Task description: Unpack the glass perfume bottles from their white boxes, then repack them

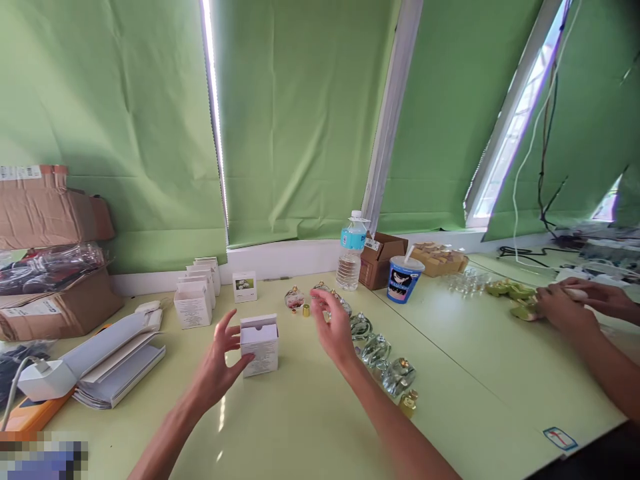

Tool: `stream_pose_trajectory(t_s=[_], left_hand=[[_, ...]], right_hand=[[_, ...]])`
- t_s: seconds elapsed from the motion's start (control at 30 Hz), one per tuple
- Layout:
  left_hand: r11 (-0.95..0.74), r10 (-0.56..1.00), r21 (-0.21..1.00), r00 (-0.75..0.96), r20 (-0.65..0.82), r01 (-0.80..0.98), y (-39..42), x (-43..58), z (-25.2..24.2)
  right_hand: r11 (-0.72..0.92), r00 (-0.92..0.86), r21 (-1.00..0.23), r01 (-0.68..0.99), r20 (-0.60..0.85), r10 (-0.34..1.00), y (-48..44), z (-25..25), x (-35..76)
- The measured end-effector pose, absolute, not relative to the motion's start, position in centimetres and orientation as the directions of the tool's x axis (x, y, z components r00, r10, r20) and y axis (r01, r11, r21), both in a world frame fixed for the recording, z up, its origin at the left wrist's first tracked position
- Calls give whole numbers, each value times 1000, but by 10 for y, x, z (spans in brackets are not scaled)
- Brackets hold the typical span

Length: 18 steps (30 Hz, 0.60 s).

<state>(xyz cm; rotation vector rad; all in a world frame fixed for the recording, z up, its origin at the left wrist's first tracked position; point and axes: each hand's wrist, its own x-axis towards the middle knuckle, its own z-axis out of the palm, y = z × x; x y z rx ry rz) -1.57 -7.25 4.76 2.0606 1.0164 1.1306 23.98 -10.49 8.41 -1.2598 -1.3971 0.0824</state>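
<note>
A small white carton (259,345) stands on the pale green table (300,413) with its top flap up. My left hand (219,363) hovers just left of it, fingers spread and holding nothing. My right hand (333,327) is raised to the right of the carton, fingers apart and also without anything in it. Behind and beside my right hand lies a row of clear glass bottles with gold caps (383,363). A red-tinted glass bottle (295,299) and a loose gold cap (306,310) sit further back.
A row of white cartons (196,293) and one more carton (245,287) stand at the back. Flat packaging sheets (113,363) lie left, cardboard boxes (47,267) far left. A water bottle (351,252) and blue cup (403,279) stand behind. Another person's hands (575,307) work at right.
</note>
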Motion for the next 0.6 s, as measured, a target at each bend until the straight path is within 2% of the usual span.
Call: stream_pose_trajectory(t_s=[0.07, 0.13, 0.27, 0.47, 0.6], left_hand=[[-508, 856, 789, 302, 419, 345, -66, -19, 46], [-475, 878, 807, 248, 409, 350, -60, -21, 43], [-456, 890, 804, 211, 405, 381, -51, -25, 35], [-503, 861, 814, 246, 445, 291, -42, -20, 15], [-489, 871, 807, 223, 437, 331, -36, -19, 8]], right_hand=[[221, 294, -691, 688, 544, 786, -89, 67, 254], [138, 295, -667, 732, 493, 818, -75, 53, 262], [60, 291, -602, 796, 469, 834, -51, 49, 259], [-85, 316, -493, 866, 407, 857, -9, 69, 232], [-156, 338, -445, 882, 364, 868, 9, 71, 216]])
